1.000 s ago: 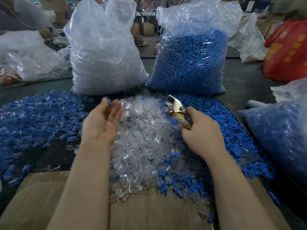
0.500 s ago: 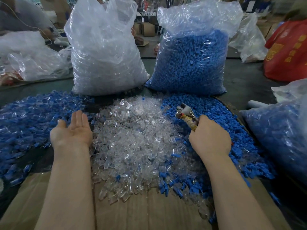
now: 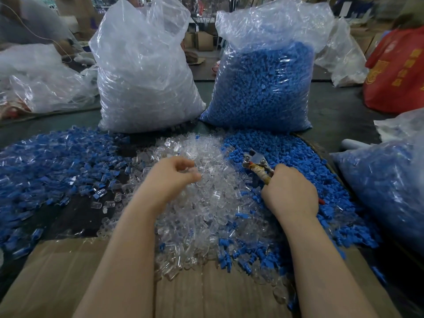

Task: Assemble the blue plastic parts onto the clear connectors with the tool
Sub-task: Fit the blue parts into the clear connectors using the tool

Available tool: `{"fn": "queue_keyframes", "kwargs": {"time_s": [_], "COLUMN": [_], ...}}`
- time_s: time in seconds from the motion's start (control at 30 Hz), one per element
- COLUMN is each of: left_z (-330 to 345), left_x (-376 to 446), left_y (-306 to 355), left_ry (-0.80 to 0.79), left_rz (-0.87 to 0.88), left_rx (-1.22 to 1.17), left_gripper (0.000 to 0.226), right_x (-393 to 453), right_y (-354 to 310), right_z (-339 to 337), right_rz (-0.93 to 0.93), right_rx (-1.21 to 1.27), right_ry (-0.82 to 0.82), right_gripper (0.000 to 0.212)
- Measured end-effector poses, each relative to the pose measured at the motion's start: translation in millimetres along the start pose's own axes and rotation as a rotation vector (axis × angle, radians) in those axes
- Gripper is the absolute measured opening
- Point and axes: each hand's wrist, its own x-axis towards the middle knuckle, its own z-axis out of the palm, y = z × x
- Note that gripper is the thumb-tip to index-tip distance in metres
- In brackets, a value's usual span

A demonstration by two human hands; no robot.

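A heap of clear connectors [image 3: 206,210] lies in the middle, with loose blue parts [image 3: 291,150] piled to its right. My left hand [image 3: 169,180] is over the top of the clear heap, fingers and thumb curled around a clear connector there. My right hand [image 3: 289,193] rests on the seam between the two heaps and grips the tape-wrapped handle of a metal plier-like tool [image 3: 255,160]. The tool's head points up and left, over the blue parts. To the left spreads a pile of blue-and-clear pieces [image 3: 46,164].
Behind the heaps stand a tall bag of clear connectors [image 3: 142,76] and a bag of blue parts [image 3: 263,88]. Another bag of blue pieces [image 3: 385,191] sits at the right, a red bag [image 3: 399,72] behind it. Cardboard [image 3: 57,271] covers the near edge.
My left hand swung from the left pile, where it lay open palm up, back to the clear heap and curled its fingers. The right hand with the tool barely moved.
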Motion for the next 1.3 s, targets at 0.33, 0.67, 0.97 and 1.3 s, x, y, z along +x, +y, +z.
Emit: {"fn": "queue_keyframes", "kwargs": {"time_s": [0.33,0.67,0.97,1.3], "left_z": [13.3,20.7,24.2,21.2], "left_x": [3.9,3.5,3.2,5.6], "left_y": [5.7,9.6,8.9,8.9], "left_ry": [0.074,0.144,0.177,0.261], "left_rz": [0.086,0.152,0.153,0.163], "left_rx": [0.317,0.436,0.406,0.261], "left_gripper": [0.017,0.022,0.009,0.008], "right_x": [-0.2,0.6,0.0,2.5], "right_y": [-0.1,-1.6,-2.9,-5.2], "right_z": [0.0,-0.4,4.0,3.9], "right_rz": [-0.05,-0.069,-0.138,-0.129], "right_rx": [0.064,0.223,0.393,0.619], "right_ry": [0.09,0.159,0.251,0.277], "right_gripper": [0.012,0.017,0.018,0.014]}}
